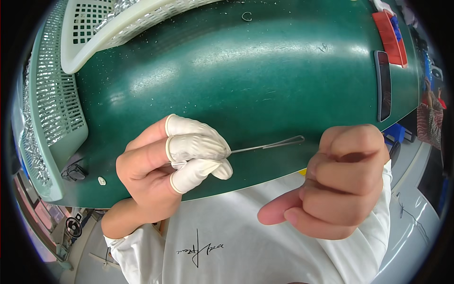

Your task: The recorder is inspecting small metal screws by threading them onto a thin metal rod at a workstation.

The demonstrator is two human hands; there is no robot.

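Rubber finger cots cover the fingertips of my left hand (163,158), which is closed around a thin metal wire piece (267,144). Its narrow looped end sticks out to the right, above the green table. The other end passes between my fingers and is mostly hidden. To the right of the loop, and apart from it, my right hand (343,184) is bare and curled like a fist. Its thumb points left, and whatever may be inside the fingers is hidden.
A white basket (78,59) and a pale green basket (71,137) with shiny metal pieces stand at the left of the green table (198,90). A phone (384,87) and a red bin (395,45) lie at the right. A small black object (74,173) sits front left.
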